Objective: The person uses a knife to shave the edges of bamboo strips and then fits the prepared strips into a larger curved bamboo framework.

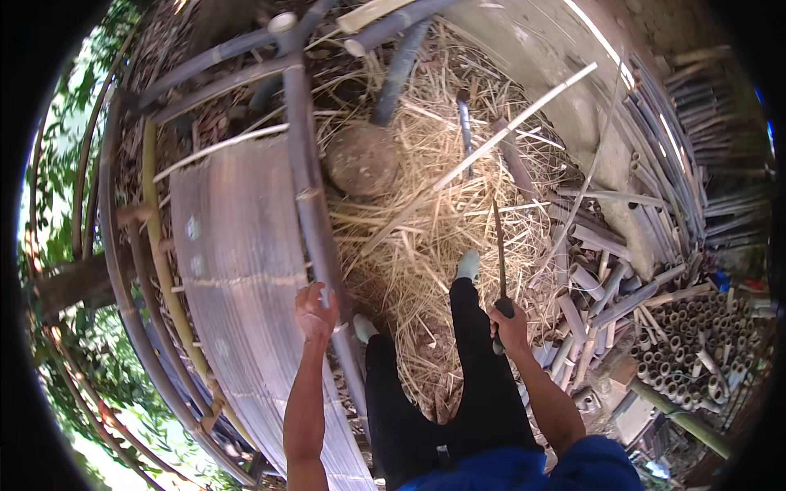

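In my right hand is a long knife, its dark handle in my closed fingers and its narrow blade pointing away from me. My left hand holds nothing, with its fingers apart and slightly bent. It is over the edge of a slatted bamboo mat, close to a thick bamboo pole; whether it touches either one I cannot tell. Beyond the knife, a long pale bamboo strip slants across a heap of bamboo shavings. A second blade-like tool lies on the heap.
A round wood block stands beside the pole. Cut bamboo lengths are jumbled at my right, near a stack of short bamboo tubes. Bamboo poles lean along the wall at far right. A bamboo frame borders the mat.
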`<state>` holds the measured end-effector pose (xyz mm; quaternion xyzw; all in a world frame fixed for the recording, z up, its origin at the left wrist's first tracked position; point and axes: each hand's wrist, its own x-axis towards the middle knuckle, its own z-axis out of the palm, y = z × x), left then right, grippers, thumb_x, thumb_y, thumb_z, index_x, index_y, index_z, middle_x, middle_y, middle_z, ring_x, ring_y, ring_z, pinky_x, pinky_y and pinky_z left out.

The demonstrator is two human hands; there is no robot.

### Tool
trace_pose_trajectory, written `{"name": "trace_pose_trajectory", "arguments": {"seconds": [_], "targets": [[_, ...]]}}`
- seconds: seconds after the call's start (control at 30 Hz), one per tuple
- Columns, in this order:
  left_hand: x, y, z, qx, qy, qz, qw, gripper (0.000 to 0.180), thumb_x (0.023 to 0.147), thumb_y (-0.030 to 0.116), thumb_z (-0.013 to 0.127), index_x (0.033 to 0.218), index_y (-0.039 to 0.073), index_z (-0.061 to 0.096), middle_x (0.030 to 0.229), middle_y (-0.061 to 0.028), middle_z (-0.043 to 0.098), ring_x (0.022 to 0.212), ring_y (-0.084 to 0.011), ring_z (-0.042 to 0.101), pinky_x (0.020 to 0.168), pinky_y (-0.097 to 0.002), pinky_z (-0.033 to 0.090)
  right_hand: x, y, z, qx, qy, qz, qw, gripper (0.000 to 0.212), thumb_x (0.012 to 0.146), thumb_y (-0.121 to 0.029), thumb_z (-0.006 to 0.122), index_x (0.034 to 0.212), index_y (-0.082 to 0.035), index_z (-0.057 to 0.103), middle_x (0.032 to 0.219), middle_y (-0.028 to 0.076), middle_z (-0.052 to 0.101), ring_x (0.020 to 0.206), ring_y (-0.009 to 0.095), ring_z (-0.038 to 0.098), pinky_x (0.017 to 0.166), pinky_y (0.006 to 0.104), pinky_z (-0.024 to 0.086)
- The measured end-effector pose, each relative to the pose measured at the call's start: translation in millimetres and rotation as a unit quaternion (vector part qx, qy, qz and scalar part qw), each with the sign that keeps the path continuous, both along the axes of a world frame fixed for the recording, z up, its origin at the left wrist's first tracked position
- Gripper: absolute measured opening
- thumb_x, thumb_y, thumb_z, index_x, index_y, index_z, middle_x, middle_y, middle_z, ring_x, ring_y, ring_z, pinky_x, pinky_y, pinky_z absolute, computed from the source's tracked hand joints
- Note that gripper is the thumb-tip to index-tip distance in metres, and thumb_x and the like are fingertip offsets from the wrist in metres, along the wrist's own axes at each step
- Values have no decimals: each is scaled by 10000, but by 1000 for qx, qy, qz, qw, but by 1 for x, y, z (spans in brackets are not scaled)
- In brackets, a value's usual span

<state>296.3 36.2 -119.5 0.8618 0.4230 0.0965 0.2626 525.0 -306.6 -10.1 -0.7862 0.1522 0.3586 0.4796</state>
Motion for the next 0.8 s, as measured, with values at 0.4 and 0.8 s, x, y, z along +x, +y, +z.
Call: {"name": "trace_pose_trajectory", "arguments": {"seconds": [0.4, 0.8], "targets": [[375, -109, -222, -133, 150, -146, 969, 556, 817, 213, 753, 1325, 76, 575, 1152, -242, 630, 1079, -434, 606, 937, -541, 486, 174, -170, -83, -153, -93, 37, 983, 244, 851, -149, 798, 984, -28, 632, 684, -2, 597, 525, 67, 526, 485, 251, 435], [497, -138, -323, -178, 110, -85, 974, 519, 883, 90, 675, 1387, 95, 550, 1085, -252, 672, 971, -428, 684, 882, -540, 535, 182, -264, -136, -166, 31, -129, 977, 263, 837, -163, 811, 965, -23, 629, 661, -22, 564, 514, 58, 516, 470, 237, 412]]}}
